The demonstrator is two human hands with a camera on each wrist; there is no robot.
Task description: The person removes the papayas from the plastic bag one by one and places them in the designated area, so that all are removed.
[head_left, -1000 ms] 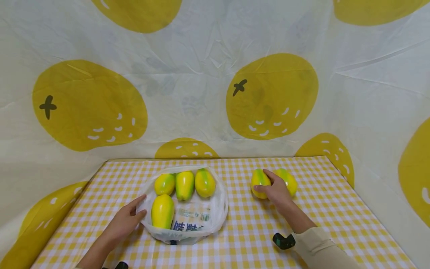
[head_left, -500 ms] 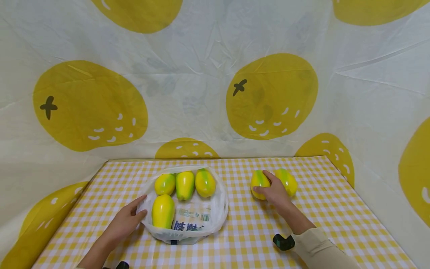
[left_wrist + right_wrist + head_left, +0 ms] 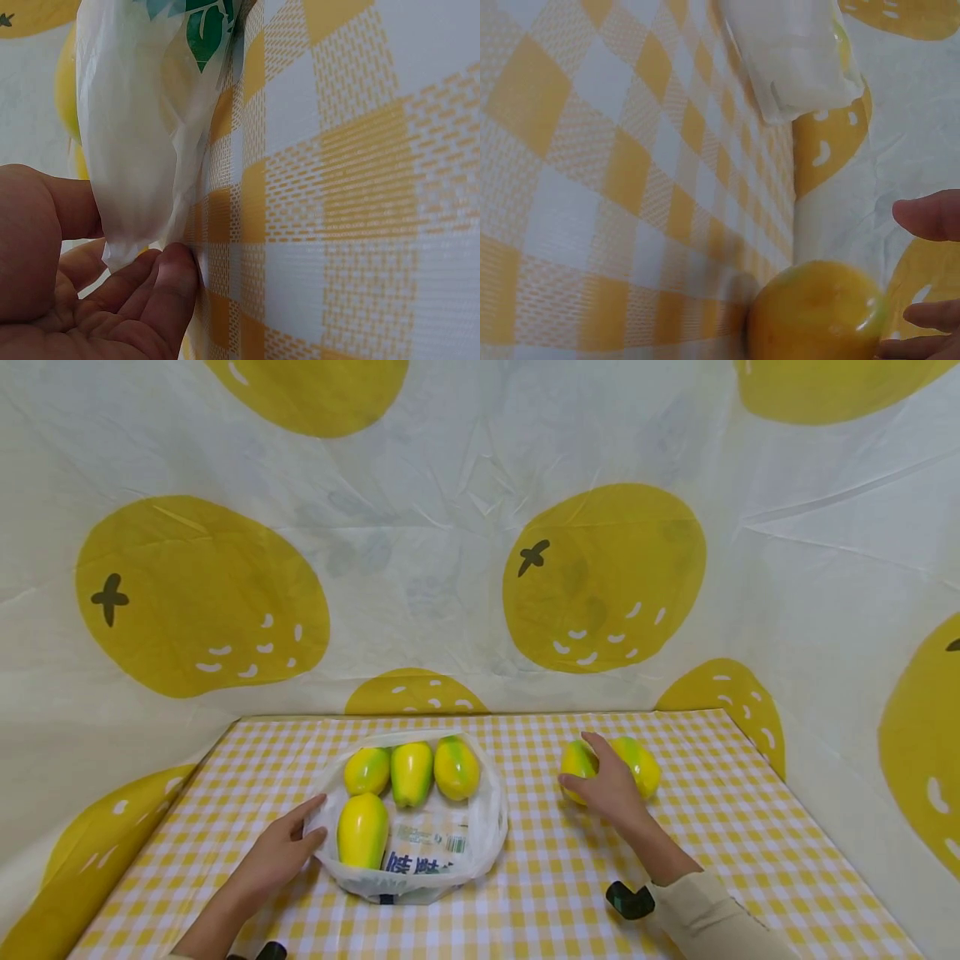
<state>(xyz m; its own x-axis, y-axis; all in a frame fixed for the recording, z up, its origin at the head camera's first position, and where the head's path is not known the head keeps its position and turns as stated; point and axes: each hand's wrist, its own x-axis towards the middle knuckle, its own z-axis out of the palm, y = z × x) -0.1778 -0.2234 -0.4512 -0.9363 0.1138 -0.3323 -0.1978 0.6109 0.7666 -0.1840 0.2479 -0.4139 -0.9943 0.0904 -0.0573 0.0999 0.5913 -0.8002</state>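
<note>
A white plastic bag (image 3: 491, 827) lies spread open at the left centre of the table, with several shiny yellow-green papayas (image 3: 363, 831) in it. My left hand (image 3: 277, 852) holds the bag's left edge, which in the left wrist view sits between the thumb (image 3: 75, 210) and the fingers. To the right, my right hand (image 3: 611, 785) is over a papaya (image 3: 576, 760), partly hiding it. In the right wrist view, the thumb is spread away from that papaya (image 3: 817, 311). Beside it lies another papaya (image 3: 636, 766), partly behind the hand.
The table wears a yellow-and-white checked cloth (image 3: 540, 877). Behind it hangs a pale curtain (image 3: 420, 568) printed with large yellow fruit. Printed text and a barcode (image 3: 455, 843) show on the bag's bottom. A black curved piece (image 3: 630, 900) is by the right wrist.
My right hand has loosened from the papaya, its thumb and fingers spreading wider and covering more of the fruit in the head view. The left hand and the bag look unchanged.
</note>
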